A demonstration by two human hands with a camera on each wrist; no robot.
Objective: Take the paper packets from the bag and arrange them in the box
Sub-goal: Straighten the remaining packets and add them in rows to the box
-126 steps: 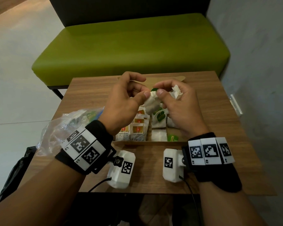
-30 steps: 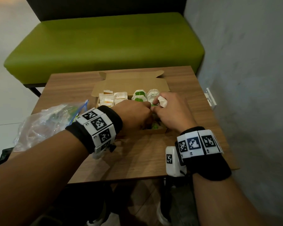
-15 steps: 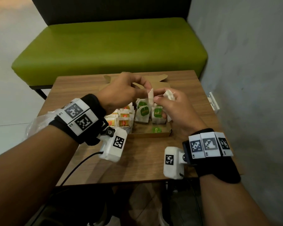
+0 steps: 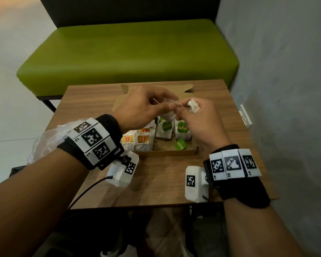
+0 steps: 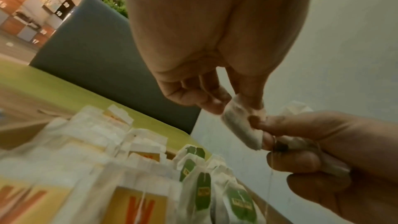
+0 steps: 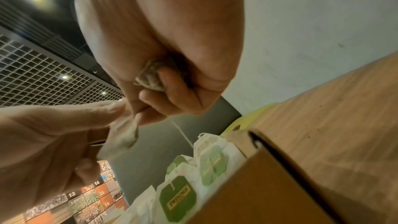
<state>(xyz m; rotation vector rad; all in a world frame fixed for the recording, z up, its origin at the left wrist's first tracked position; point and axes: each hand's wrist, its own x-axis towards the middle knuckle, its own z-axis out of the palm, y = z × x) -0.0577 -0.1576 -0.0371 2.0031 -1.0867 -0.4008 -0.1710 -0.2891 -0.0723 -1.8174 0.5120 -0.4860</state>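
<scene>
I am pinching one tea bag [image 5: 242, 125] between both hands [image 4: 143, 108] [image 4: 198, 121]; light, soft, tearable, so I'm gripping its paper edge.

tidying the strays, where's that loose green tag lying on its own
In the head view, the loose green tag lies on the cardboard box floor by its near wall, just before the green-tagged tea bags.

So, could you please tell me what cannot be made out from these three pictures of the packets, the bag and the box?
- Plastic bag: the left forearm covers most of it in the head view, so what remains inside is hidden.
- Far rows of the box: both hands cover them in the head view.
- Orange-label packets: blurred in the left wrist view, so the print is unreadable.
- Packet in the right hand: mostly enclosed by curled fingers in the right wrist view.
</scene>
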